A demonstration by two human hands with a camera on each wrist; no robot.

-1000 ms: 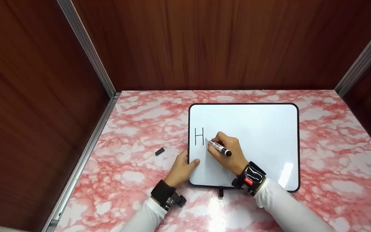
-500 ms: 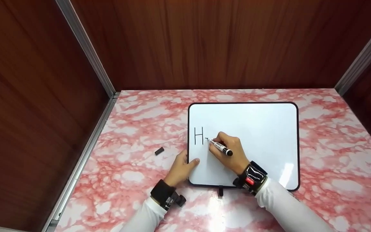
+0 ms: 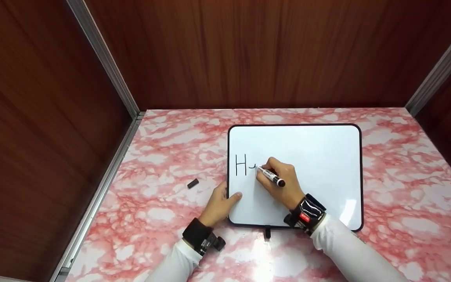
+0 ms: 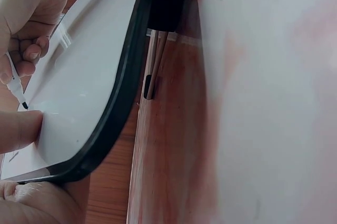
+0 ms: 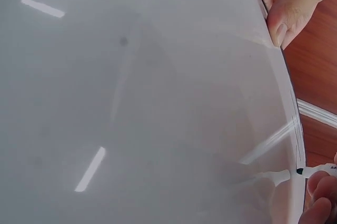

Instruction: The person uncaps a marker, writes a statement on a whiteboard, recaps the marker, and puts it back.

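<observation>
Right hand (image 3: 284,184) pinches marker (image 3: 269,174), tip by curved stroke (image 3: 252,167) right of "H" (image 3: 240,165) on board (image 3: 313,156). Left hand (image 3: 218,204) grips board's left edge, thumb on top. Board over table (image 3: 159,213), black cap (image 3: 193,183) left of it.

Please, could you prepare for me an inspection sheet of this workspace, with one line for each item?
Surface: table, red-and-white marbled
Job's things: whiteboard, bearing a black H and a curved stroke; marker, tip bare
Clutter: small black cylinder, left of the whiteboard; black piece at the whiteboard's near edge
Hands: left hand grips the whiteboard's left edge; right hand holds the marker
Cables: nothing seen
Surroundings: wood-look panels, metal strips
</observation>
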